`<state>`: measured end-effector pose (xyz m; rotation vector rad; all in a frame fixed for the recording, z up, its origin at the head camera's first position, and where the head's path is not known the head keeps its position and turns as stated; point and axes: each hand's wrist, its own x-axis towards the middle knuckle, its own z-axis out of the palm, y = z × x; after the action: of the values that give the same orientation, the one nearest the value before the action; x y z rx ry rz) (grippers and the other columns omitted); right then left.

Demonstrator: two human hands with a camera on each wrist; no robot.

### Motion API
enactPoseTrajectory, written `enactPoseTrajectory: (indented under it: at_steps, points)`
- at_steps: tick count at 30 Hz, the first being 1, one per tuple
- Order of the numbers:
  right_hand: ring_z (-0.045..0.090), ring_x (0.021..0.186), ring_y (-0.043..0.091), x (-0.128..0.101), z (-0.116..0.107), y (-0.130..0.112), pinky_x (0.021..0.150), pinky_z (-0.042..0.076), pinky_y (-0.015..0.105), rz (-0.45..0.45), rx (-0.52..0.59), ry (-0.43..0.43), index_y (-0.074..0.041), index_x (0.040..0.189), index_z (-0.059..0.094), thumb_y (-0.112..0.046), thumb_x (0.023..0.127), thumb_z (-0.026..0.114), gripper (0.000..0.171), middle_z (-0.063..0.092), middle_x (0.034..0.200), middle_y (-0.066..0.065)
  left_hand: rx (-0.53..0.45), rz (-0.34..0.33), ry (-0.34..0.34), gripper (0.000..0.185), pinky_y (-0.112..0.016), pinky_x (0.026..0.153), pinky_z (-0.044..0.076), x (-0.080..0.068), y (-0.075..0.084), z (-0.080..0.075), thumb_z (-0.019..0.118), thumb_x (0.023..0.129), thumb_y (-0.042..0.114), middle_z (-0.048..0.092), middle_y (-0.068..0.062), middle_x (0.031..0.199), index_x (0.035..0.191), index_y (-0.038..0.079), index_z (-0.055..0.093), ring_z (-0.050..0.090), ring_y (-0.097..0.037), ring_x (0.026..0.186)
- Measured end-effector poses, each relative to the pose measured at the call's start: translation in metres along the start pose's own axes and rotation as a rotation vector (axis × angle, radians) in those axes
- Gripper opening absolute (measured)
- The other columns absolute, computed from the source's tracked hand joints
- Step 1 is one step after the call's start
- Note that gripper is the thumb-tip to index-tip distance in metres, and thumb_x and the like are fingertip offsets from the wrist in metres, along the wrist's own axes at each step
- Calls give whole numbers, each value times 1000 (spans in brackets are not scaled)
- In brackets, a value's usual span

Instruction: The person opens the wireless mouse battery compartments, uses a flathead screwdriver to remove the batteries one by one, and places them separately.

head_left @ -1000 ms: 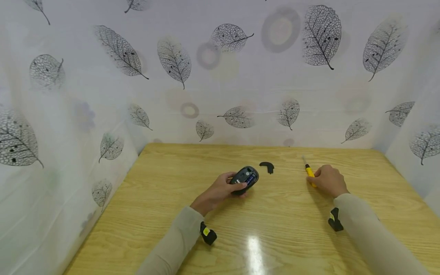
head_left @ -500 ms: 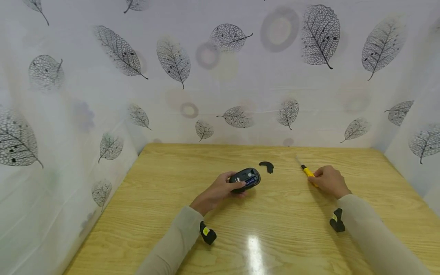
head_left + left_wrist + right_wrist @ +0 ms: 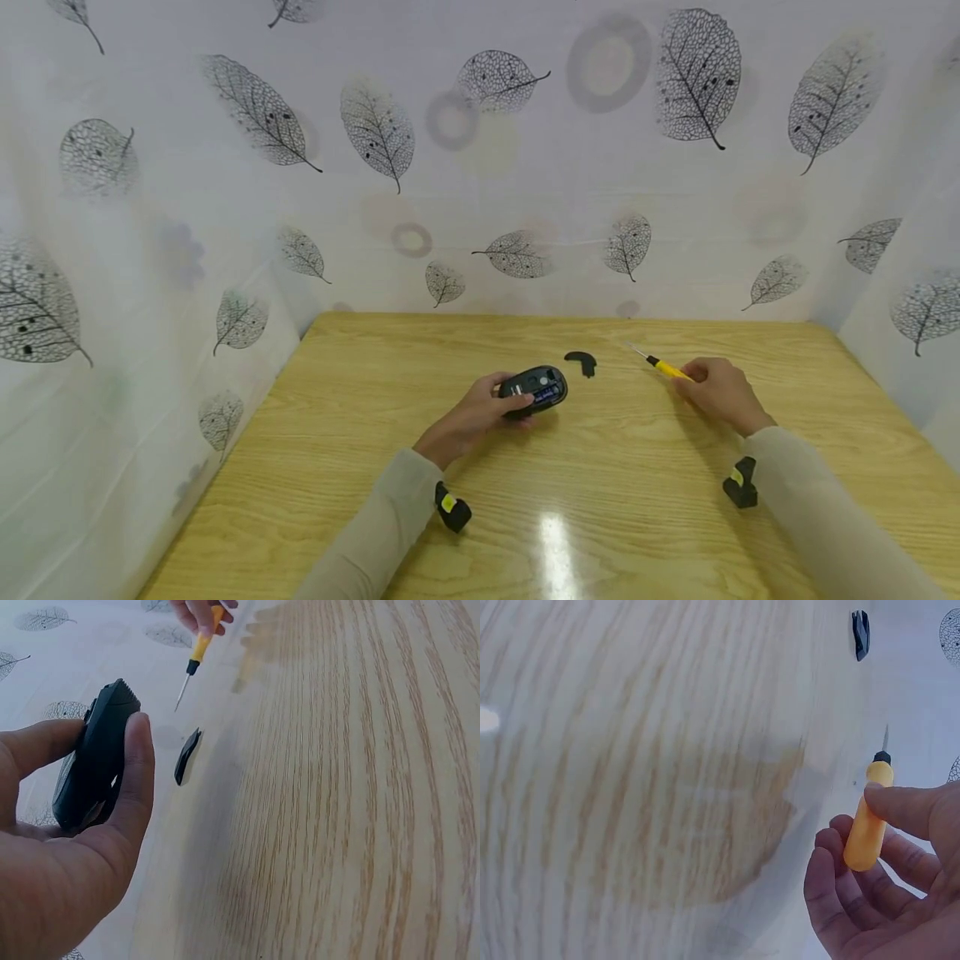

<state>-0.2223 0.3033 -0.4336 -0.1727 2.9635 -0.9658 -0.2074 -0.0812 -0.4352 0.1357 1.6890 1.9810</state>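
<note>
One wooden table [image 3: 600, 467], leaf-patterned walls [image 3: 525, 167]

No readable text or labels

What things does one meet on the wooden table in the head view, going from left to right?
Left hand → black computer mouse with open underside → small curved black plastic cover → yellow-handled screwdriver → right hand.
</note>
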Motion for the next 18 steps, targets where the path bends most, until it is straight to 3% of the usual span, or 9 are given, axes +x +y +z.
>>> enactPoseTrajectory:
  at_steps: [12, 18]
  points:
    - [60, 103, 49, -3, -2, -10, 83, 52, 63, -61, 14, 41, 12, 118, 64, -21, 104, 61, 37, 64, 116, 33, 2, 14, -25, 53, -37, 92, 60, 1, 0, 0, 63, 102, 9, 56, -26, 130, 146, -5, 38, 72, -29, 95]
    - [70, 84, 34, -5, -3, -15, 67, 58, 38, -27, 85, 22, 12, 126, 59, -25, 105, 59, 43, 66, 109, 31, -3, 5, -6, 53, -37, 92, 60, 0, 1, 2, 64, 101, 9, 57, -26, 130, 146, -6, 39, 72, -31, 96]
